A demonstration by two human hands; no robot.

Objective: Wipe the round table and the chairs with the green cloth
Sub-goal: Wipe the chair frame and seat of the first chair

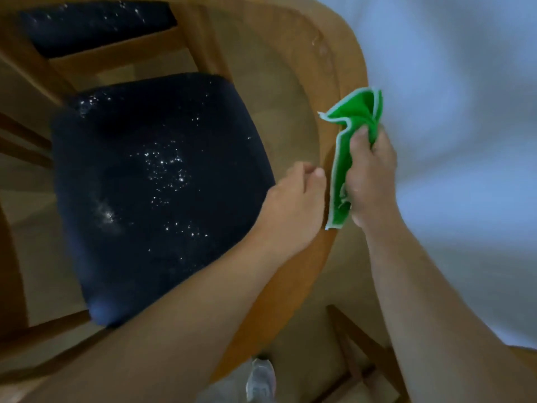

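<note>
Hands (pixel 370 175) meet at the edge of the round table (pixel 345 74). The right hand grips the green cloth (pixel 356 112), with its fingers curled tight around the bunched middle. One end of the cloth sticks up above the hand and the other end hangs down below it. The cloth has a pale trim along its sides. It sits right at the wooden rim of the table, on the side nearest the chair, and seems to touch the rim.

The left hand (pixel 293 196) is just beside the cloth, on the chair side of the rim. Its fingers are curled in, and its fingertips are close to the cloth. The picture is too blurry to tell if it pinches the cloth, holds the rim or holds nothing.

The table top (pixel 453 82) is covered with something pale blue and white, and only the brown rim shows around it.

A chair (pixel 157 199) stands next to the table, under the left arm. Its seat is dark blue with little white specks on it. The frame is brown wood. The corner of the seat nearest the table lies close to the left hand. Another dark blue seat (pixel 96 23) with specks shows at the top left corner.

Down at the bottom edge there is a grey shoe (pixel 260 379) on the tan floor (pixel 328 335).
</note>
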